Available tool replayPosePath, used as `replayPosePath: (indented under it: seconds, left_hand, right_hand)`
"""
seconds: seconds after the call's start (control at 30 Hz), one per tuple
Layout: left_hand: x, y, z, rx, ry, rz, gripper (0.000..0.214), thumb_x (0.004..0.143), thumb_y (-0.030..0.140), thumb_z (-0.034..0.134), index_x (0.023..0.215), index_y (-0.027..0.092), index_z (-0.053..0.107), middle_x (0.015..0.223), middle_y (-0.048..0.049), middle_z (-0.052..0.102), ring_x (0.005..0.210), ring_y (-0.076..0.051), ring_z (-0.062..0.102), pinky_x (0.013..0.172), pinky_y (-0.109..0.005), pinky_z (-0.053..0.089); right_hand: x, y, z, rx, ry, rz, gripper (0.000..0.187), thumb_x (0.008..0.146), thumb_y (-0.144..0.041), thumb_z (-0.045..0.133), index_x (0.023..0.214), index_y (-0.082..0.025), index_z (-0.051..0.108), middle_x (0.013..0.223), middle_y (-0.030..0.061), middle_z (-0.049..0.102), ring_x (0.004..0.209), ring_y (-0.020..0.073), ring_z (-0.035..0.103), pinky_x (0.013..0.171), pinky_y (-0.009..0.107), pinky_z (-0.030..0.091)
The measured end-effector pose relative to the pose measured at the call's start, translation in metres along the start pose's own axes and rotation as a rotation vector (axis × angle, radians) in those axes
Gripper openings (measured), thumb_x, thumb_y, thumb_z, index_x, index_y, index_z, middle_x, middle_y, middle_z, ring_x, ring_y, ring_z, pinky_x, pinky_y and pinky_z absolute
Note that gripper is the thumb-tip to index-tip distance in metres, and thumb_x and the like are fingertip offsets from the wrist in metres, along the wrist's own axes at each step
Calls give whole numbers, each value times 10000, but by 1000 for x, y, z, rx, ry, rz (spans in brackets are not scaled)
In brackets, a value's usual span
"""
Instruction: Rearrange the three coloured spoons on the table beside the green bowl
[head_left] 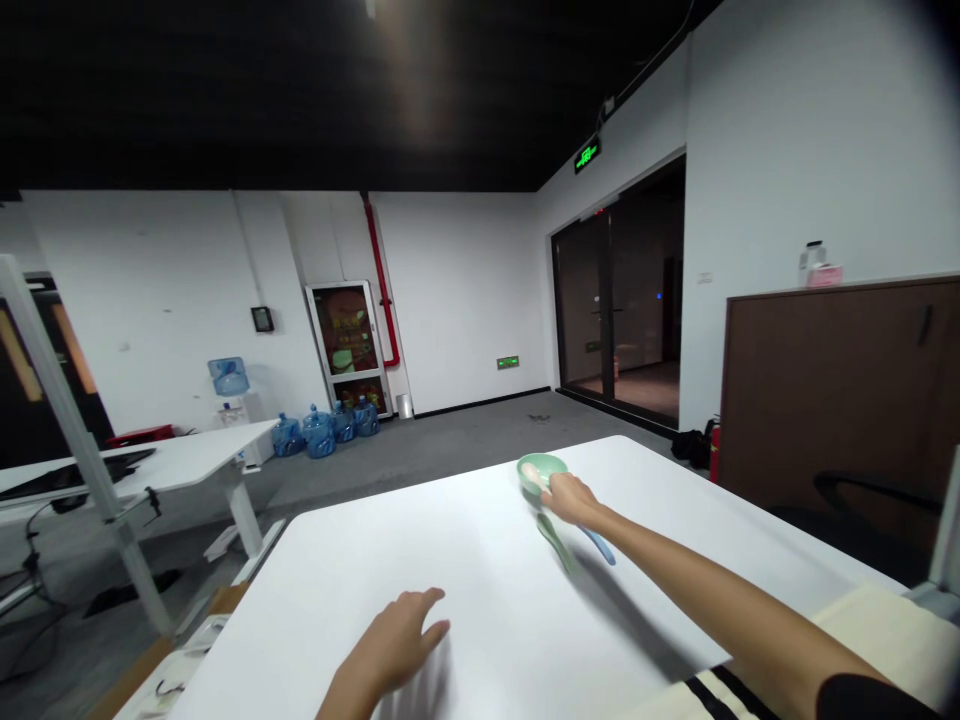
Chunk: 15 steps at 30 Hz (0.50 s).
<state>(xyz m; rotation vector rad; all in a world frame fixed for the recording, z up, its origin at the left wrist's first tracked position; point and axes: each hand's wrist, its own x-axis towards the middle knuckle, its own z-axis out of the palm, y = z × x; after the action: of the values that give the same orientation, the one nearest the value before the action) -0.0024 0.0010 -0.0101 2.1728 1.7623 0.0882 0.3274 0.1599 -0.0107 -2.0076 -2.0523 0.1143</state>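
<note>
Bowl (541,470): pale green, on the white table (465,590), just past the right hand, a pale oval thing inside it.
Right hand (571,498): fingers (553,483) curled at the bowl's near rim, touching it; cannot tell whether they grip it.
Left hand (397,638): open, fingers spread, holding nothing, well left of the bowl.
Spoon (553,540): green, on the table just below the right hand.
Handle (600,546): blue, beside the spoon, its upper end hidden under the right hand.
Farther off: blue water jugs (319,433) on the floor beyond the table; fire extinguisher (714,452) to the right.
</note>
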Motion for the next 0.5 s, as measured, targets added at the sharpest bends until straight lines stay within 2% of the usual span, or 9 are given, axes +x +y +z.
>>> replayPosePath:
  seconds: [0.2,0.5]
  left_hand:
    - [3,-4,1,-10,2,-11,569,873,534,416,1379,281,480,1342,-84,570,1215,-276,527,1029,-418,391]
    - [11,-8,5,-19,5,-31,574,865,559,423,1371,295,489,1332,-78,578,1199,-289,532,1030,-431,388]
  right_hand:
    - [29,15,-3,-57,2,48,284,856,-327,478,945,-151,682,1024,150,680,903,249,642,679,278,412]
    - [67,22,16,-158,-36,46,274,836,-218,486,985,-142,703,1098,160,681,982,261,654,729,292,456]
